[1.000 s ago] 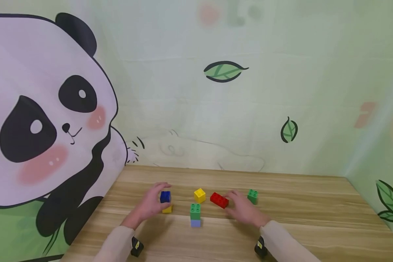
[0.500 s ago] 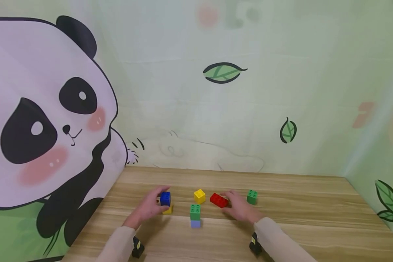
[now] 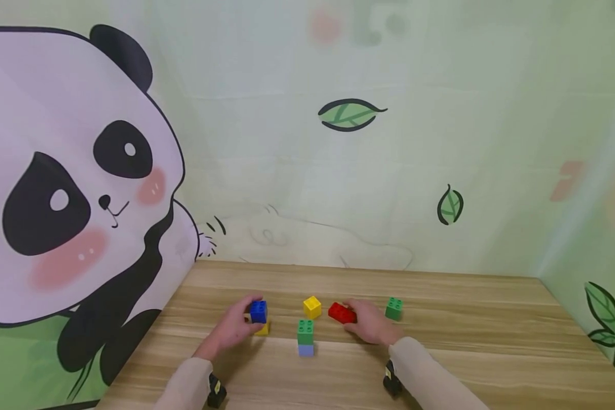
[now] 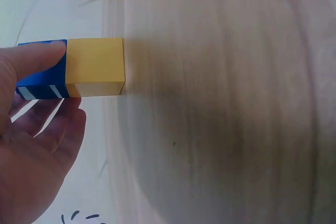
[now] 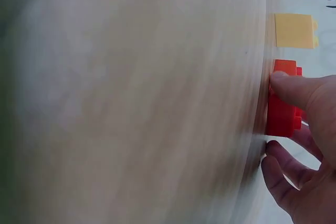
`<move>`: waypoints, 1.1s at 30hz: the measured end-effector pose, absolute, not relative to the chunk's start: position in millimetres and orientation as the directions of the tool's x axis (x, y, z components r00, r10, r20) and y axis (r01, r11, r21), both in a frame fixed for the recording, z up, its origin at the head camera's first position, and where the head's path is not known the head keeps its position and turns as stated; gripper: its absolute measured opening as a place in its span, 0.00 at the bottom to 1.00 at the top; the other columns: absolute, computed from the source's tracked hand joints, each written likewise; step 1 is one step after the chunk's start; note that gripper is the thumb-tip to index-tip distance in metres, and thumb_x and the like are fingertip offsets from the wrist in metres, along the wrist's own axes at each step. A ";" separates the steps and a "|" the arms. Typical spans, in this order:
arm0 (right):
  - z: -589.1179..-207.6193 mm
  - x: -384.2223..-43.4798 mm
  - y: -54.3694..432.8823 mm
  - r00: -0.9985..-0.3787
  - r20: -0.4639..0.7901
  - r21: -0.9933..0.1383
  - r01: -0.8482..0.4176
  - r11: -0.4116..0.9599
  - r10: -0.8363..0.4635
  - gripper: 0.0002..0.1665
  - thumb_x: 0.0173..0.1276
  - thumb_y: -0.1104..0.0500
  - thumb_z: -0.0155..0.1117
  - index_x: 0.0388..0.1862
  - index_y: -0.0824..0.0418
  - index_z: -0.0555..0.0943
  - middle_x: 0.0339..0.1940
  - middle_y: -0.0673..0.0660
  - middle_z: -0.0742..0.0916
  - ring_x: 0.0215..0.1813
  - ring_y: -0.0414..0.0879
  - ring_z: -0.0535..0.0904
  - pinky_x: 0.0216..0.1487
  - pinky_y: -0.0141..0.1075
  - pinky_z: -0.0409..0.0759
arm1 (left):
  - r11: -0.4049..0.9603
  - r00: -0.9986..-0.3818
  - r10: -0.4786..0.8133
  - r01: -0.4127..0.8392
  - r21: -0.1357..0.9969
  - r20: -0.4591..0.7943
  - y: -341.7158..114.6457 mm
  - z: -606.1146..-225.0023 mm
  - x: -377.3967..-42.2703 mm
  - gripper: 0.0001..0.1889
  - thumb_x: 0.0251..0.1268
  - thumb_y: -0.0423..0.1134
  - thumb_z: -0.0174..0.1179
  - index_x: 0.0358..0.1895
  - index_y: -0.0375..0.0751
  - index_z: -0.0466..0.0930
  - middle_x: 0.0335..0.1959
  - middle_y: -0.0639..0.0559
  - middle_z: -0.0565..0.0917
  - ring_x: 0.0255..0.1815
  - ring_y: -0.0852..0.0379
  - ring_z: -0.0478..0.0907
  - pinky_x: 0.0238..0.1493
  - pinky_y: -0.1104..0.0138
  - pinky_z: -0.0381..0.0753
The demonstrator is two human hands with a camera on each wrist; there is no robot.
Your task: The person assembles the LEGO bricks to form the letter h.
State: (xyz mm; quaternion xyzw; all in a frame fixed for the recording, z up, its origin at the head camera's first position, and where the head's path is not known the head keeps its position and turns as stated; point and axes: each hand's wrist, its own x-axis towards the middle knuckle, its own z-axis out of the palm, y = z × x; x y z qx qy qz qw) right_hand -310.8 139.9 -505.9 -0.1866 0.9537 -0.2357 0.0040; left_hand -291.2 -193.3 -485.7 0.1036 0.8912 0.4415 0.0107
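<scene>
A blue toy brick (image 3: 258, 311) sits on top of a yellow brick (image 3: 263, 329) at the left. My left hand (image 3: 233, 326) pinches the blue one; in the left wrist view the thumb (image 4: 39, 59) lies across its side, with the other fingers behind. My right hand (image 3: 371, 323) holds the long red brick (image 3: 339, 312). Seen from the right wrist, the thumb presses the near side of the red brick (image 5: 282, 114), which lies low at the tabletop. Some fingers curl below its end, and part of its far side is hidden.
Between the hands stands a green brick (image 3: 305, 331) on a light blue one (image 3: 306, 350). Another yellow brick (image 3: 312, 307) is just left of the red brick. A second green brick (image 3: 394, 308) stands behind the right hand on the wooden table (image 3: 471, 330). A panda-printed backdrop (image 3: 287, 171) rises behind.
My right hand has moved slightly left and closed its fingers and thumb on the red brick. My left fingers have drawn in around the blue brick, which stays on the yellow one.
</scene>
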 end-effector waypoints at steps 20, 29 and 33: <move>-494.8 -292.2 148.5 -0.878 0.106 -0.434 -0.464 0.772 -0.467 0.25 0.62 0.60 0.67 0.58 0.63 0.74 0.52 0.57 0.81 0.50 0.49 0.76 0.53 0.46 0.75 | 0.556 -0.924 0.341 0.347 0.755 0.173 -196.6 -487.4 -259.2 0.23 0.51 0.28 0.68 0.52 0.38 0.75 0.42 0.46 0.82 0.43 0.49 0.77 0.43 0.60 0.79; -481.7 -271.7 155.6 -0.839 0.126 -0.429 -0.527 0.734 -0.529 0.20 0.61 0.62 0.67 0.53 0.60 0.78 0.45 0.49 0.83 0.44 0.42 0.75 0.48 0.41 0.77 | 0.536 -0.894 0.421 0.383 0.752 0.155 -188.2 -482.6 -237.0 0.21 0.52 0.34 0.69 0.51 0.42 0.75 0.41 0.51 0.81 0.44 0.51 0.76 0.42 0.63 0.77; -481.0 -262.2 161.1 -0.819 0.165 -0.402 -0.565 0.721 -0.550 0.19 0.60 0.63 0.66 0.51 0.59 0.79 0.44 0.47 0.83 0.45 0.43 0.74 0.48 0.42 0.76 | 0.538 -0.878 0.463 0.386 0.749 0.120 -183.4 -481.1 -227.7 0.21 0.53 0.37 0.69 0.51 0.44 0.75 0.41 0.55 0.81 0.44 0.53 0.76 0.42 0.64 0.76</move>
